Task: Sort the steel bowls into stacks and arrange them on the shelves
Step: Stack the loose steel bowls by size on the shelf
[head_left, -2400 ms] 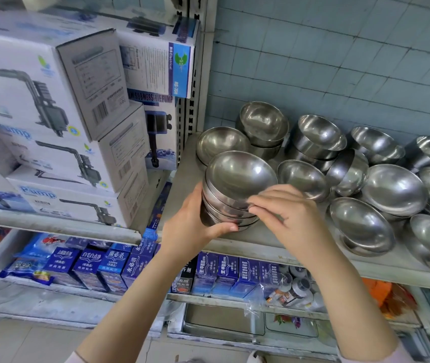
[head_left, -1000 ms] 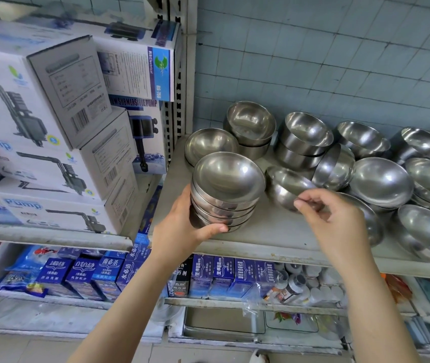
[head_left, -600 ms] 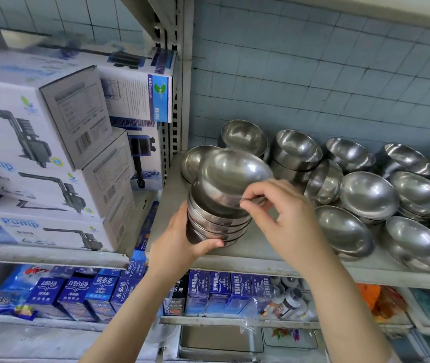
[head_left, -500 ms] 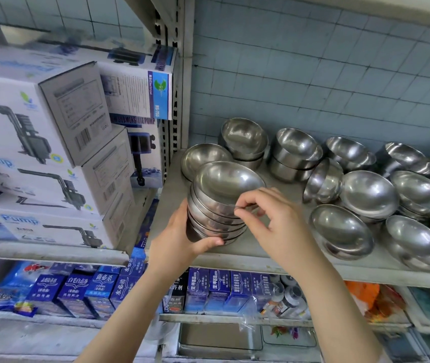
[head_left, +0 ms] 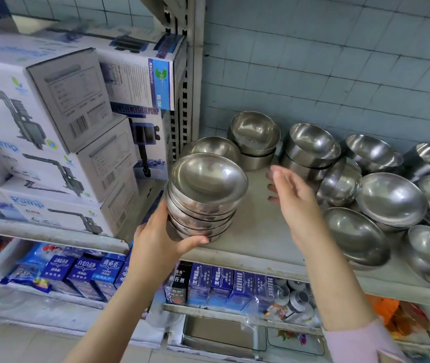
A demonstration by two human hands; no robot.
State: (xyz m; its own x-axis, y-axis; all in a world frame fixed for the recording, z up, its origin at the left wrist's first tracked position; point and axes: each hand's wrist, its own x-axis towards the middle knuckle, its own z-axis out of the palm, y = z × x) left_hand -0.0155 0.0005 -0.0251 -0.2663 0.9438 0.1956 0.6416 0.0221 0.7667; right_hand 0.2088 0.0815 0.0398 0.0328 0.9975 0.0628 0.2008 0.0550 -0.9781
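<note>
My left hand [head_left: 161, 237] grips the lower left side of a stack of steel bowls [head_left: 203, 195] that sits at the front left of the grey shelf [head_left: 258, 231]. My right hand [head_left: 292, 203] hovers open over the bare shelf just right of the stack, fingers spread, holding nothing. A tilted bowl [head_left: 339, 182] leans on its side just beyond my right fingertips. Behind the stack are a single bowl [head_left: 214, 148] and two short stacks [head_left: 255, 137] [head_left: 310, 148]. Several loose bowls [head_left: 392, 200] crowd the right part of the shelf.
White pump boxes [head_left: 51, 127] fill the left shelf beside a perforated upright post [head_left: 180, 87]. Blue cartons [head_left: 221, 284] and small bottles [head_left: 292, 305] stand on the shelf below. A tiled wall [head_left: 339, 61] backs the bowls.
My right hand took a bowl from the shelf, set it on top of the stack, then let go and moved right, opening. My left hand kept hold of the stack.
</note>
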